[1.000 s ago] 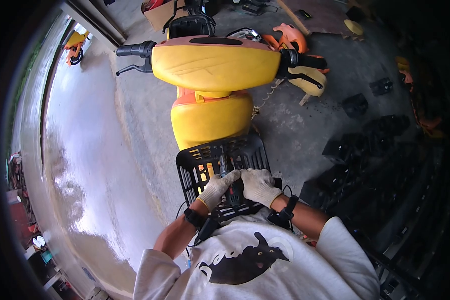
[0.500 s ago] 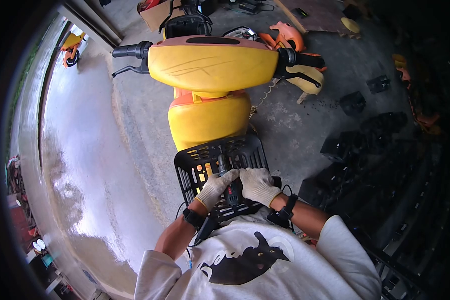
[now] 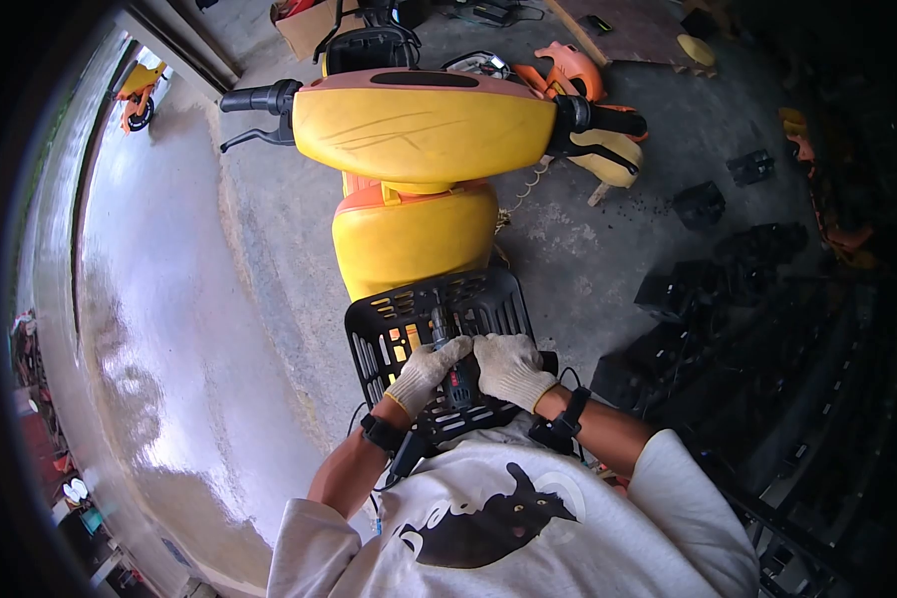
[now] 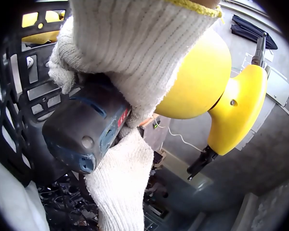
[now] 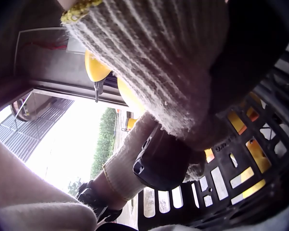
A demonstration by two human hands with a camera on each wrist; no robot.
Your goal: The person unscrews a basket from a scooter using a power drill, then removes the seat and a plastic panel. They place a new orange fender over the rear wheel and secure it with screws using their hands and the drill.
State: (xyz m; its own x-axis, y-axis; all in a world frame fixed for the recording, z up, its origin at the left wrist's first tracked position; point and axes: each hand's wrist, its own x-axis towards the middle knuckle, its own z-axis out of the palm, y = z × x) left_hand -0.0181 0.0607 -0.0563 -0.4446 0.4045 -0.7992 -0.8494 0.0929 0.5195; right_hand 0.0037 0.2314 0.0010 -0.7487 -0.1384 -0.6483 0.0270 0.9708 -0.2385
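1. Black plastic makes the basket (image 3: 357, 324), and it has lots of long slots.
2. Your drill (image 3: 459, 387) is dark with a little red patch. It is inside the basket's sides, and its nose points away from you. You cannot tell if its tip touches the basket.
3. Your left hand (image 3: 427, 377), in a white knit glove, wraps over the drill's body.
4. Your right hand (image 3: 514, 367), gloved too, curls round the drill's handle, just beside your left hand.
5. Just past the basket is the yellow scooter front (image 3: 414, 239), with the handlebar cover (image 3: 424, 130) beyond it.
6. Your shirt (image 3: 608, 558) is on the basket's near side.
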